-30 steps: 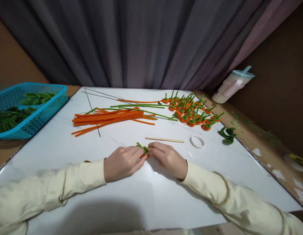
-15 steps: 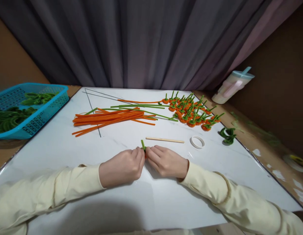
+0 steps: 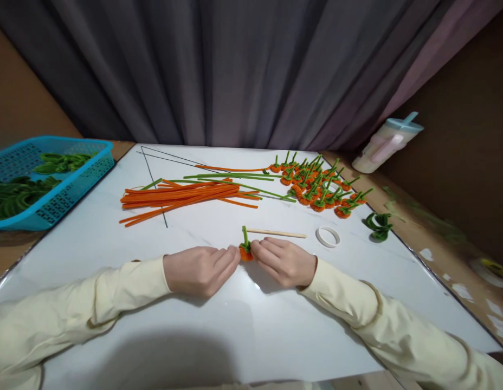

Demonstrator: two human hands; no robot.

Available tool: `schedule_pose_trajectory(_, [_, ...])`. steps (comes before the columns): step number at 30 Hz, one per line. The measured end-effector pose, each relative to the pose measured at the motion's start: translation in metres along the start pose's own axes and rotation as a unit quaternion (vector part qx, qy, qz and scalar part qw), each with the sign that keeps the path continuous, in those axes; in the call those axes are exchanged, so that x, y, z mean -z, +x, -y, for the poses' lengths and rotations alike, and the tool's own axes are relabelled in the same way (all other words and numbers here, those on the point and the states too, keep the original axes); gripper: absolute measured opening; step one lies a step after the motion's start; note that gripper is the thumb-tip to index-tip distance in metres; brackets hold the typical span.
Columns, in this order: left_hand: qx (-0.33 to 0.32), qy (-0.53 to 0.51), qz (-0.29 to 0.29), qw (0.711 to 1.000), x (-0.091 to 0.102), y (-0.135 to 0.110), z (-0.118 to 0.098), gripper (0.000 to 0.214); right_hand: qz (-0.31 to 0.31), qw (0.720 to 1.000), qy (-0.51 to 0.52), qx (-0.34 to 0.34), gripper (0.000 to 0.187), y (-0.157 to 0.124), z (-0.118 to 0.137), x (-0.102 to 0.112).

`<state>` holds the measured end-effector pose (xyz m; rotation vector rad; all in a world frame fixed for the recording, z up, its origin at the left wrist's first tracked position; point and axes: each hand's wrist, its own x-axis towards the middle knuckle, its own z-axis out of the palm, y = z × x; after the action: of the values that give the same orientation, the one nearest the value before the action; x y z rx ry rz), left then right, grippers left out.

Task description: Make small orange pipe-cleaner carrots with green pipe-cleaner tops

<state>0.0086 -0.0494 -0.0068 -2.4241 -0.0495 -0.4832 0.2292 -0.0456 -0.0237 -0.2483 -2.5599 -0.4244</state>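
Note:
Between my two hands stands a small orange pipe-cleaner pumpkin (image 3: 246, 253) with a green top and an upright green stem. My left hand (image 3: 202, 270) pinches its left edge with the fingertips. On the other side, my right hand (image 3: 283, 260) has its thumb and fingers closed at the green top. Just behind lies a thin wooden stick (image 3: 278, 233), and a white ring (image 3: 328, 236), like a roll of tape, sits to its right. The tips of both thumbs are partly hidden.
Orange pipe cleaners (image 3: 182, 197) lie piled beyond my hands, with green pipe cleaners (image 3: 231, 176) behind. Several finished-looking orange pumpkins (image 3: 318, 203) cluster at the back right. Curled green pieces (image 3: 379, 226) rest at the right edge. A blue basket (image 3: 76, 179) stands left, a tumbler (image 3: 387, 143) right.
My hands have moved slightly apart, uncovering the orange pumpkin between them. The pumpkin has shifted a little to the right, and my right hand has moved right with it.

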Motion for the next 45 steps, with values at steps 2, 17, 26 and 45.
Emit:
schedule_pose_trajectory(2, [0.0, -0.023, -0.027, 0.999, -0.001, -0.004, 0.001, 0.027, -0.009, 1.0, 0.012, -0.008, 0.029, -0.001, -0.001, 0.002])
schedule_pose_trajectory(17, [0.1, -0.109, -0.076, 0.986, -0.007, -0.001, 0.002, 0.019, -0.027, 1.0, -0.001, -0.007, 0.029, 0.001, 0.001, 0.0])
schedule_pose_trajectory(26, [0.073, 0.003, 0.061, 0.995, 0.001, 0.018, -0.012, 0.025, -0.012, 1.0, -0.016, -0.016, 0.03, 0.001, 0.003, -0.005])
schedule_pose_trajectory(45, [0.025, -0.042, -0.136, 0.989, -0.019, -0.016, -0.008, 0.031, -0.061, 0.998, -0.018, -0.003, 0.026, 0.002, 0.007, 0.008])
